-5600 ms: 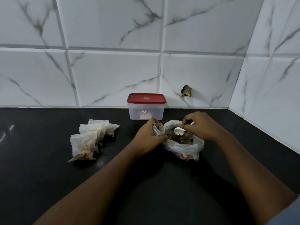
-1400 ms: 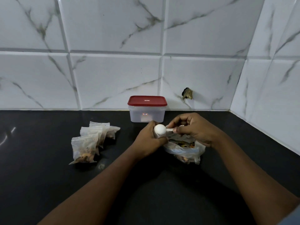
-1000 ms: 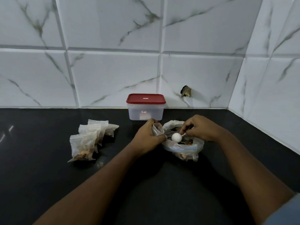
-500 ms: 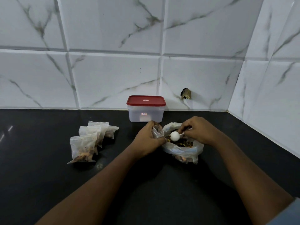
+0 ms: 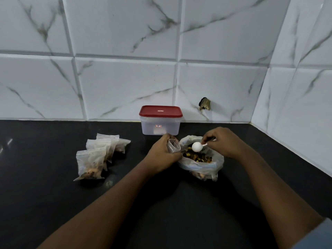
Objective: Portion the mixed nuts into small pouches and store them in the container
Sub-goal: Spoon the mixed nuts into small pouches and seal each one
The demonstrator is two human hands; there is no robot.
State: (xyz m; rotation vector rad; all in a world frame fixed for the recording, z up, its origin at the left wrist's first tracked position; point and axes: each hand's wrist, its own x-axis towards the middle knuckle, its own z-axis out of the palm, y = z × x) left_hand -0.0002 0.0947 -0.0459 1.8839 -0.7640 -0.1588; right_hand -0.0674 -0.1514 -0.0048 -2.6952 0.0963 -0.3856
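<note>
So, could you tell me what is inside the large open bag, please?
Brown and yellowish mixed nuts show in the open mouth of the large bag; the white spoon, held by the right hand, is over them. The crumpled plastic hides how deep they go.

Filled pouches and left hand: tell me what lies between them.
Only bare counter, seen in the head view, separates the filled pouches from the left hand, which grips an open pouch.

Both forearms reach forward, hands close together.
Left hand [image 5: 162,155] grips a small pouch [image 5: 173,145]; right hand [image 5: 222,142] pinches a white spoon [image 5: 197,146].
</note>
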